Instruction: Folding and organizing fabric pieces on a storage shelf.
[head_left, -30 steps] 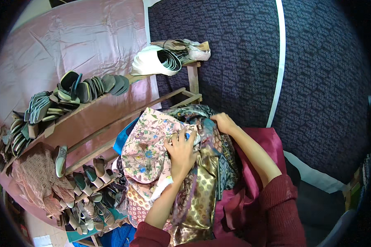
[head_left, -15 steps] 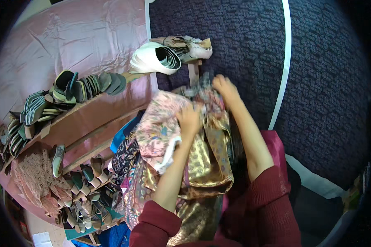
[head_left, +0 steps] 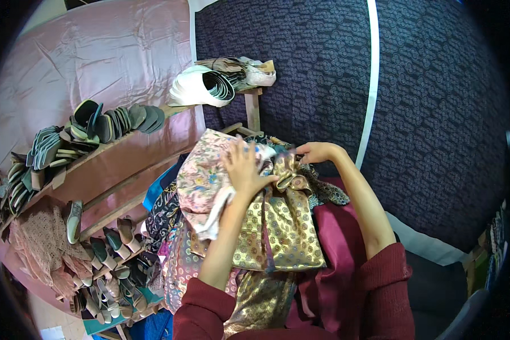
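A stack of folded fabrics lies in front of me. My left hand (head_left: 243,170) is open, its fingers spread flat over a pink floral cloth (head_left: 201,184) with a white edge. To the right of it lies a shiny gold patterned fabric (head_left: 286,238), gathered into a bunched knot at its top. My right hand (head_left: 323,152) is at the far side of that knot, fingers stretched to the left and slightly apart, the tips a little blurred. Below it, a dark patterned cloth (head_left: 331,192) spreads out beside the gold fabric. Maroon cloth (head_left: 340,238) hangs at the right of the stack.
A wooden rack (head_left: 124,139) at the left carries shoe soles (head_left: 116,124) and a white curled sheet stack (head_left: 201,88). Several heeled shoes (head_left: 116,243) stand on lower shelves beside a lace cloth (head_left: 42,243). A dark patterned wall covering (head_left: 289,34) rises behind.
My right hand has come down and nearer, and the dark cloth it was lifting now lies lower at the right. My left hand has shifted left, its fingers now spread. The gold fabric's knot shows.
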Demonstrator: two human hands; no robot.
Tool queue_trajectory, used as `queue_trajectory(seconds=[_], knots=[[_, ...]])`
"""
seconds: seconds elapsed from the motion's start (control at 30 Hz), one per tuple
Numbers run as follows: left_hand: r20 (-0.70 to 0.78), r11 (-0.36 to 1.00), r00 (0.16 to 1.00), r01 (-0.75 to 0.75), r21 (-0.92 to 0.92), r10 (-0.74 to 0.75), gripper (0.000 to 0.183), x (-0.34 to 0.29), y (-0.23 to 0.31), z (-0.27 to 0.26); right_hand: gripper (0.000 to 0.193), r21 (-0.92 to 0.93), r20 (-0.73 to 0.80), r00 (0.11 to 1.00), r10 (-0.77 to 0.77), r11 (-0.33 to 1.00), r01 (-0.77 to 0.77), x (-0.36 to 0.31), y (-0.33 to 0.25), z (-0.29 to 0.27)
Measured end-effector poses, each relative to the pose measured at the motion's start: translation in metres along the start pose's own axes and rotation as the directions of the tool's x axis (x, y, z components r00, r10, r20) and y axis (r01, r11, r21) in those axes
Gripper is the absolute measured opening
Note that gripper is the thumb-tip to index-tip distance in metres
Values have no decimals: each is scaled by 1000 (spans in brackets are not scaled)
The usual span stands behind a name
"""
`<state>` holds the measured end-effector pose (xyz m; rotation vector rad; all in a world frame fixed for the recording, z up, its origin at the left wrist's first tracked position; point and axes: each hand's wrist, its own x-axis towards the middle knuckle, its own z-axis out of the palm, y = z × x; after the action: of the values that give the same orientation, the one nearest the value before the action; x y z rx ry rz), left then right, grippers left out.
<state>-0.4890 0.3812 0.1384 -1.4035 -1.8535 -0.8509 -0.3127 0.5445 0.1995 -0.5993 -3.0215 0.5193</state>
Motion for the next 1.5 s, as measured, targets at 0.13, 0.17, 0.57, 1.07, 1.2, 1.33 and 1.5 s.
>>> queue_trajectory(seconds=[0.13, 0.17, 0.57, 1.07, 1.2, 1.33, 1.5], knots=[[153, 981, 978, 118, 153, -141, 106, -17, -23, -70, 53, -100, 56, 998, -10, 995, 16, -39, -54, 9], [243, 983, 960, 163, -85, -139, 84, -19, -53, -67, 56, -141, 15, 999, -40, 989, 41, -45, -69, 16], [-213, 555, 857, 98, -826, -469, 32, -111, -89, -175, 70, 10, -295, 925, -240, 967, 254, -101, -192, 91], [139, 118, 710, 300, -947, -690, 58, -275, -168, -277, 33, 6, -843, 535, -54, 994, 110, -53, -327, 245], [-83, 434, 702, 339, -835, -708, 77, -292, -181, -269, 32, -192, -852, 470, -233, 972, 134, -83, -362, 276], [-70, 508, 806, 300, -807, -587, 98, -318, -155, -275, 26, -212, -841, 391, -375, 892, 400, -111, -401, 306], [97, 556, 994, 53, -830, 50, 99, -345, -147, -314, 22, -45, -858, 410, -309, 841, 540, -147, -434, 327]])
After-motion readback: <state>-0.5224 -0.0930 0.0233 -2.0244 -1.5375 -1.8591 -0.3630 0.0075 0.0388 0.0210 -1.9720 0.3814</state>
